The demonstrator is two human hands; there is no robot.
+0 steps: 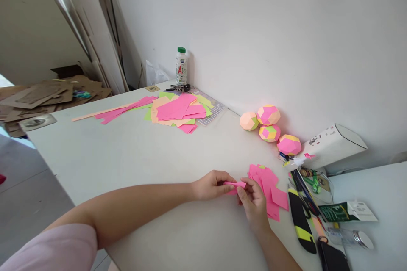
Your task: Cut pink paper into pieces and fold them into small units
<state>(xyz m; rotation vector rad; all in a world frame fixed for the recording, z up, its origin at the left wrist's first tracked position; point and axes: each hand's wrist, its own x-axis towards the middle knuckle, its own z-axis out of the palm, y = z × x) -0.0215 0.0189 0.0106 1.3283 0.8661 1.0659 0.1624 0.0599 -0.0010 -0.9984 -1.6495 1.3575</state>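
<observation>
A small folded pink paper piece (235, 185) is pinched between my two hands just above the white table (133, 156). My left hand (211, 185) grips its left end with closed fingers. My right hand (252, 201) holds its right end, fingers curled. Right behind my hands lies a pile of folded pink paper pieces (269, 188). Several paper polyhedron balls (269, 115) in pink, orange and green rest against the wall.
A spread of pink, orange and green paper sheets (178, 110) and pink strips (124, 110) lies further back. A drink bottle (181, 65) and keys (179, 88) stand near the wall. A black-yellow utility knife (300, 224), pens, a green box (346, 211) and a white container (333, 146) crowd the right. Cardboard lies at left.
</observation>
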